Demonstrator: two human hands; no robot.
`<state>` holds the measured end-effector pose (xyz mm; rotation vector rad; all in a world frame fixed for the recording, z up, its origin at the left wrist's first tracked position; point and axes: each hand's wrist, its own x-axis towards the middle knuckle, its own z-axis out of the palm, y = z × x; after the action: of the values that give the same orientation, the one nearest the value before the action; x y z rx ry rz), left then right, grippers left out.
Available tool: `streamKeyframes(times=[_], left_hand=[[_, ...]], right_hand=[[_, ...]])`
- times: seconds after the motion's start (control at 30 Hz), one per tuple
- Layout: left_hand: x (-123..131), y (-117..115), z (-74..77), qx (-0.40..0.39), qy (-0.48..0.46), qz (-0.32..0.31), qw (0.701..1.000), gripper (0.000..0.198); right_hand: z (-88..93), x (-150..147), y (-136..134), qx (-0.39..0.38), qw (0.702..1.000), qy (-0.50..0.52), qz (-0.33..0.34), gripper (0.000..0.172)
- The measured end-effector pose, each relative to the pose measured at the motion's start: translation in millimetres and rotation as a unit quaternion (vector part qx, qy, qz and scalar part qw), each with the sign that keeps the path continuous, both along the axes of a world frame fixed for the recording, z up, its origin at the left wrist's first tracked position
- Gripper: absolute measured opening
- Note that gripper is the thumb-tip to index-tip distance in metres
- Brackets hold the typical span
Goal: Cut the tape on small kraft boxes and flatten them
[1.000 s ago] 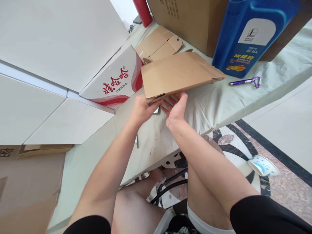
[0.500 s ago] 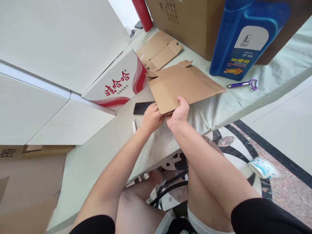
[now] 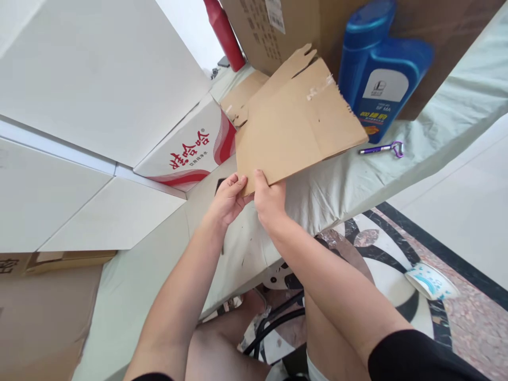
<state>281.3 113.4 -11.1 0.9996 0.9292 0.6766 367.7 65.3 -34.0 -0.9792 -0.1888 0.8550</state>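
A flattened cardboard box point(image 3: 296, 127) is held up at a tilt over the table, its torn flaps at the far end. My left hand point(image 3: 230, 198) pinches its near left corner, thumb on top and fingers beneath. Beside it, my right hand point(image 3: 270, 201) grips the near edge with the thumb on the upper face and the fingers hidden below. Behind it lies another flattened cardboard piece point(image 3: 248, 90), partly covered. A dark phone point(image 3: 219, 183) on the table is mostly hidden by my left hand.
A white and red carton point(image 3: 194, 148) stands to the left. At the back right are a blue oil bottle point(image 3: 383, 90), a large brown box point(image 3: 293, 32) and a purple-handled peeler-like tool point(image 3: 383, 150). A red bottle point(image 3: 225, 37) stands farther back. On the floor lies a paper bowl point(image 3: 431, 280).
The cardboard has been turned and spread wider, so a broad face with torn tape marks now shows. Both hands have shifted a little left and changed their grip.
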Motion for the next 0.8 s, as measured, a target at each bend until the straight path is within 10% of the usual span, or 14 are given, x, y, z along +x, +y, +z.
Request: streamKeyframes(times=[0.53,0.63,0.8], left_hand=[[110,122,4.5,-0.021,-0.022,0.264,0.964,0.010],[95,109,10.5,-0.024,0.092,0.254,0.963,0.043],[-3,24,9.9,0.004,0.155,0.170,0.973,0.021]], right_hand=[[1.4,16,12,-0.031,0.992,0.073,0.100,0.018],[4.8,18,15,-0.048,0.987,0.065,0.135,0.012],[4.2,15,14,-0.053,0.979,0.033,0.194,0.007]])
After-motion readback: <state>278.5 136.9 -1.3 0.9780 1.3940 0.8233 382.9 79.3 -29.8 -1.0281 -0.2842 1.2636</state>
